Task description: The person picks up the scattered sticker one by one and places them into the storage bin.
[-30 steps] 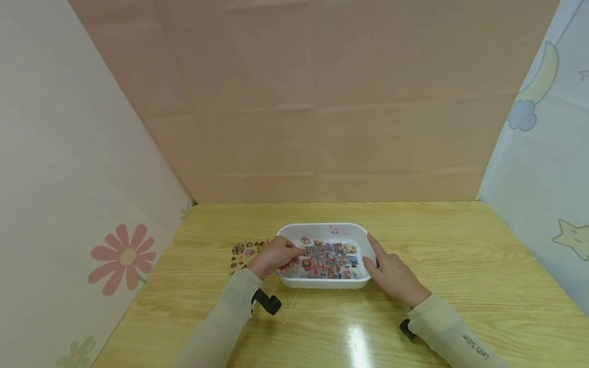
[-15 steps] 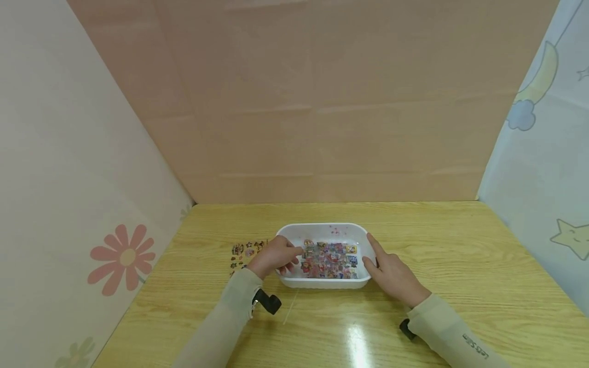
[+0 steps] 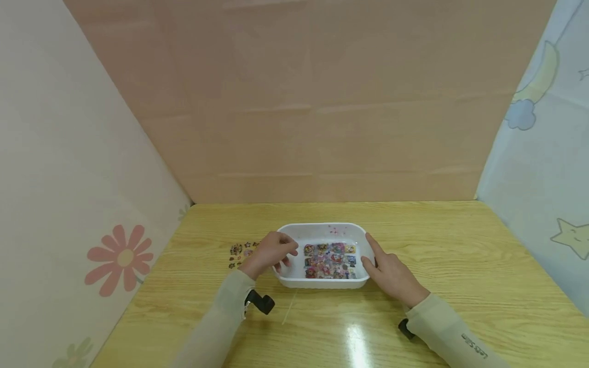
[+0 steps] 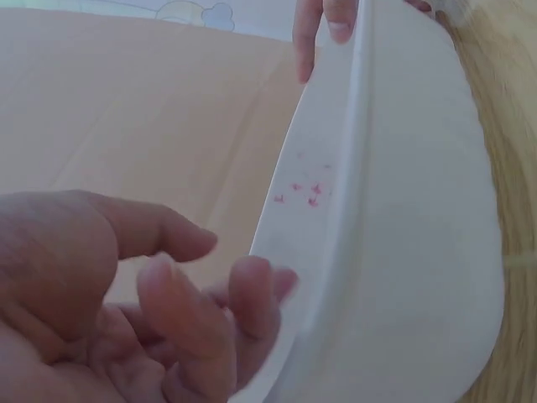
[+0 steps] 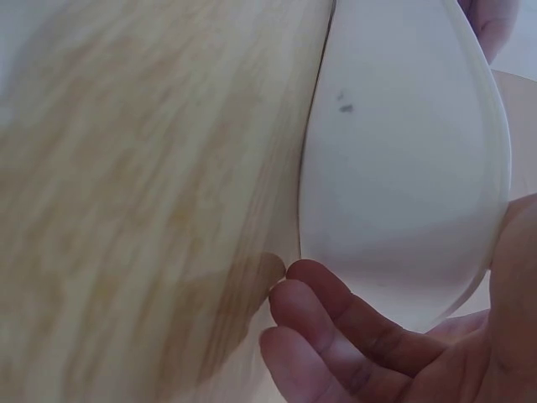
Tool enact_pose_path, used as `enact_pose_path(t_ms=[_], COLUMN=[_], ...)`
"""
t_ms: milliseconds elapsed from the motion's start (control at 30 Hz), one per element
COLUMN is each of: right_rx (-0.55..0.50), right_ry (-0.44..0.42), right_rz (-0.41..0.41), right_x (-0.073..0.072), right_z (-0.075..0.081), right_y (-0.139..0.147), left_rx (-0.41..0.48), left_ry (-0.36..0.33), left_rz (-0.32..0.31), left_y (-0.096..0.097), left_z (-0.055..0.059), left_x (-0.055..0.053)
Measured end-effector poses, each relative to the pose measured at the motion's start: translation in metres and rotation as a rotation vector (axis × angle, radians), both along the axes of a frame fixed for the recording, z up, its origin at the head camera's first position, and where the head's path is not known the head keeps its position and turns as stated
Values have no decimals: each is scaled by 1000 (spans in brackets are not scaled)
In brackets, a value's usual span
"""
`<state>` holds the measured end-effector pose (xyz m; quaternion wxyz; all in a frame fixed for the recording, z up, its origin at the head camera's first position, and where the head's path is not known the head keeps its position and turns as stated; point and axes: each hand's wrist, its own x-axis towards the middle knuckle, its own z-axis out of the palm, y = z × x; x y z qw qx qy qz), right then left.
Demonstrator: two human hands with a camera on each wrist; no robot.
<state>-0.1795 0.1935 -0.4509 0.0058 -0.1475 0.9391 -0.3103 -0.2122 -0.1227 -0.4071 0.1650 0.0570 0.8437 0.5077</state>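
A white plastic tray point(image 3: 294, 283) with rounded corners stands on the table. On its floor lies a clear sheet of colourful cartoon stickers point(image 3: 330, 261). My left hand point(image 3: 272, 251) hovers over the tray's left end, its fingers loosely bent and apart. Nothing sits between thumb and fingers in the left wrist view. My right hand point(image 3: 391, 273) grips the tray's right end, thumb inside the wall. The right wrist view has the other fingers point(image 5: 315, 323) low against the outer wall. Another sticker sheet point(image 3: 236, 250) lies on the table left of the tray, partly hidden by my left hand.
Wood-grain table point(image 3: 460, 266) surrounds the tray. A thin pale strip point(image 3: 289, 306) lies in front of it. Small pink marks point(image 4: 315, 191) show on the tray's inner back wall. A pinkish-brown backdrop point(image 3: 313, 102) rises behind, with patterned panels at both sides.
My left hand has let go of the sticker sheet's left edge and moved slightly up and left. The sheet in the tray now lies flatter. My right hand keeps its place.
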Motion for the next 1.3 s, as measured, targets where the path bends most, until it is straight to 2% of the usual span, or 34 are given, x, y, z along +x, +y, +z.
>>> enact_pose_path(t_ms=[67,167,233,333,433,567,633,833,1033,1300], right_rx=[1,5,12,19,21,13,8,13,8,14], right_ry=[1,2,0,-5,-2,8,8,-9,2,-5], right_rz=[5,12,11,3,4,2,3,-7,-7,-7], right_x=[0,0,-1,0,0,0,0,0,0,-1], right_z=[1,1,-1,-1,0,0,0,-3,-3,-2], right_y=[-1,-2,-2,-2,-2,-1,-2,-3,-2,-1], left_rx=[17,-4,-71,-226,-394,-536,-591,-750,-772,-774], left_ry=[46,128,204,299,346,314,274,172,135,124], left_rz=[16,80,140,219,261,276,275,224,182,162], left_y=[-7,-18,-27,-41,-57,-76,-85,-108,-116,-116], left_z=[-1,-1,-1,-3,-8,-16,-20,-31,-33,-32], left_x=[-2,-4,-5,-5,-5,-3,-2,4,11,11])
